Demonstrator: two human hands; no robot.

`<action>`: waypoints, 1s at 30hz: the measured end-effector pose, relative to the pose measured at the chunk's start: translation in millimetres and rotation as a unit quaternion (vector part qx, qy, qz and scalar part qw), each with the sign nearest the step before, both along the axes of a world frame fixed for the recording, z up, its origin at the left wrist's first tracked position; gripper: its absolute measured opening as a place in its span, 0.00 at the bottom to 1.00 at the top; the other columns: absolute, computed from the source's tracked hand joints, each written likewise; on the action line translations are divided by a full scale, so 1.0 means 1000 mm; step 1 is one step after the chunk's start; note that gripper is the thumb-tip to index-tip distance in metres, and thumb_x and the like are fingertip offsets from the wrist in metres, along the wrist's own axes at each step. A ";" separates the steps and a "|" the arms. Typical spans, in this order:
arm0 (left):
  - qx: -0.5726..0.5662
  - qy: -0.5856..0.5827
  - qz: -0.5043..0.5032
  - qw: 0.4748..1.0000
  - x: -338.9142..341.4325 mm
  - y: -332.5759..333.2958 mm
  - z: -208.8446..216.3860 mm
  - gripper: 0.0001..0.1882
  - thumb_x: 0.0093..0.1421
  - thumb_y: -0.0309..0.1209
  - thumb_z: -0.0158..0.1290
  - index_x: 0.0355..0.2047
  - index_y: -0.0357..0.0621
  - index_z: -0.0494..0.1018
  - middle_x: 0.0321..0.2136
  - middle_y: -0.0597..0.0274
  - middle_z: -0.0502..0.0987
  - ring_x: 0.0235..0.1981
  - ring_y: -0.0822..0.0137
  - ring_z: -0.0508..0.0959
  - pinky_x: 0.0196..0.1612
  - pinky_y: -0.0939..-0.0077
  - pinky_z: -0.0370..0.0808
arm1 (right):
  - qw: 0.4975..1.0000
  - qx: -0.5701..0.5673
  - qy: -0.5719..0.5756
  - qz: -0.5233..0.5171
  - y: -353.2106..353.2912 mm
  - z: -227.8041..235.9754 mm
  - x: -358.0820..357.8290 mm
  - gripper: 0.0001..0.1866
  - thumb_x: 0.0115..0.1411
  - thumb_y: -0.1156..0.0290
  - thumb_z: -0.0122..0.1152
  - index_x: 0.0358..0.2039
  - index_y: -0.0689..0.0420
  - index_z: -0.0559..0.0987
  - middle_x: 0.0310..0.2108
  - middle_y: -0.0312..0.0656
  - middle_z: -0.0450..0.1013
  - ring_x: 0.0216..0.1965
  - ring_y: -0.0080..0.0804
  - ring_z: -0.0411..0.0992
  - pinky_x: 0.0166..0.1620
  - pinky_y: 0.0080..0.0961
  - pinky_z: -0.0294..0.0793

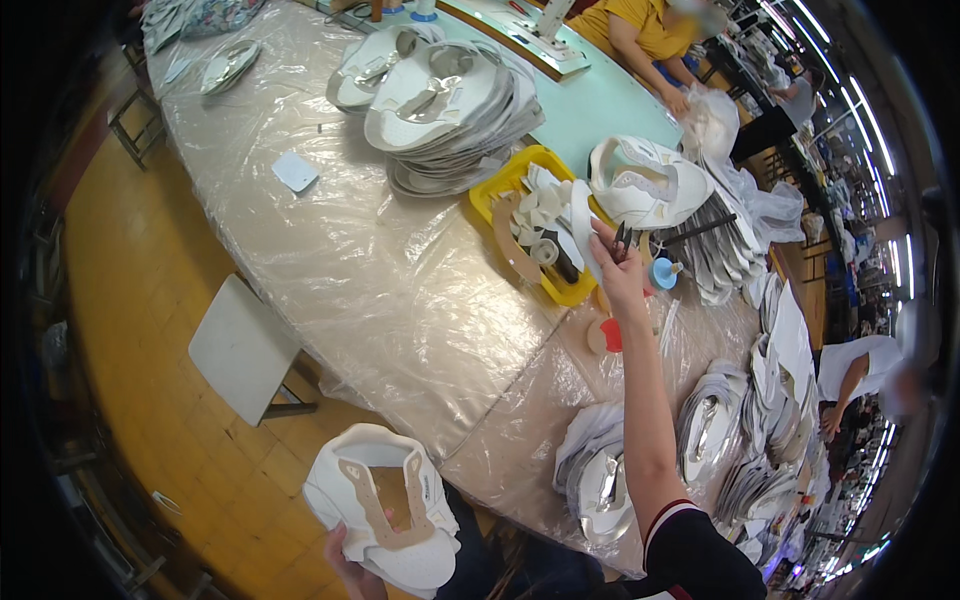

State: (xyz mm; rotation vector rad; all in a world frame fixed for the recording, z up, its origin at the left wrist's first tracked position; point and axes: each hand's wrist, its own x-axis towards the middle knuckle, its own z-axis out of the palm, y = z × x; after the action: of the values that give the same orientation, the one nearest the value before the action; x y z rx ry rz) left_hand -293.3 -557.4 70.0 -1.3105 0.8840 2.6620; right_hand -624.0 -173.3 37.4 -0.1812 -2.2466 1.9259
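Observation:
My left hand (352,562), low in the picture, grips a white shoe upper (432,505) by its lower left edge. The upper has a beige lining around its open throat and is held off the table. My right hand (620,272) is stretched out at the right side of a yellow plastic basket (480,190). Its fingers are closed on a white curved shoe piece (582,228). A dark pointed tool (624,238) shows against the same fingers; whether they grip it is unclear. In the basket lie white cut pieces (540,205), a brown curved strip (512,240) and a tape roll (544,252).
Stacked white uppers (450,110) stand behind the basket, with another upper (650,185) to its right. More stacks (600,490) line the right side. A blue-capped bottle (663,273) and red-marked container (605,336) stand beside my right forearm. A person in yellow (625,35) works opposite.

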 end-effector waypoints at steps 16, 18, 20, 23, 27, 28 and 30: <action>-0.008 -0.043 -0.039 0.998 -0.029 0.002 -0.008 0.34 0.57 0.44 0.47 0.59 0.35 0.57 0.52 0.46 0.68 0.44 0.49 0.75 0.41 0.54 0.76 | 0.759 0.633 -0.149 0.025 -0.027 -0.028 0.043 0.29 0.52 0.73 0.57 0.57 0.58 0.70 0.56 0.62 0.67 0.39 0.52 0.77 0.40 0.41 0.77; -0.006 -0.044 -0.043 0.998 -0.032 0.004 -0.008 0.34 0.58 0.44 0.46 0.60 0.35 0.56 0.53 0.46 0.68 0.45 0.48 0.75 0.43 0.53 0.75 | 0.771 0.611 -0.175 0.025 -0.032 -0.026 0.047 0.30 0.50 0.73 0.58 0.57 0.57 0.71 0.59 0.63 0.62 0.39 0.55 0.77 0.40 0.44 0.76; -0.007 -0.044 -0.047 0.998 -0.034 0.004 -0.008 0.35 0.59 0.44 0.46 0.61 0.34 0.55 0.54 0.45 0.67 0.46 0.47 0.74 0.44 0.52 0.75 | 0.801 0.575 -0.163 0.023 -0.037 -0.020 0.054 0.30 0.49 0.74 0.60 0.56 0.56 0.72 0.62 0.62 0.58 0.43 0.57 0.75 0.43 0.45 0.75; -0.008 -0.044 -0.049 0.998 -0.035 0.005 -0.011 0.35 0.59 0.43 0.45 0.62 0.34 0.54 0.56 0.44 0.66 0.48 0.46 0.74 0.47 0.51 0.74 | 0.791 0.608 -0.064 -0.014 -0.044 -0.010 0.075 0.30 0.48 0.76 0.62 0.55 0.54 0.73 0.60 0.59 0.61 0.46 0.53 0.73 0.46 0.42 0.72; 0.000 -0.042 -0.042 0.998 -0.038 0.007 -0.011 0.36 0.61 0.43 0.44 0.63 0.34 0.52 0.57 0.42 0.64 0.50 0.44 0.73 0.50 0.49 0.73 | 0.829 0.553 -0.076 0.018 -0.059 0.007 0.116 0.27 0.48 0.77 0.63 0.52 0.55 0.75 0.56 0.54 0.67 0.46 0.48 0.72 0.44 0.37 0.70; 0.002 -0.040 -0.039 0.998 -0.041 0.008 -0.010 0.36 0.61 0.43 0.44 0.64 0.33 0.51 0.58 0.42 0.64 0.51 0.44 0.72 0.51 0.48 0.73 | 0.839 0.538 -0.082 0.027 -0.063 0.012 0.126 0.26 0.48 0.77 0.63 0.51 0.56 0.75 0.53 0.53 0.69 0.43 0.45 0.73 0.42 0.35 0.71; -0.018 -0.061 -0.036 0.997 -0.049 0.011 -0.008 0.36 0.62 0.42 0.44 0.64 0.33 0.50 0.59 0.41 0.63 0.52 0.43 0.72 0.52 0.47 0.73 | 0.886 0.447 -0.115 0.039 -0.070 0.017 0.135 0.24 0.51 0.76 0.63 0.51 0.58 0.75 0.49 0.49 0.73 0.39 0.38 0.74 0.38 0.28 0.71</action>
State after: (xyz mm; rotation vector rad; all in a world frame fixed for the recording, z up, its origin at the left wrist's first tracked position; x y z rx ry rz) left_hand -342.2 -546.9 62.1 -1.4046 0.9472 2.4935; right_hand -489.4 -243.2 54.3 -0.1873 -3.0632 0.7324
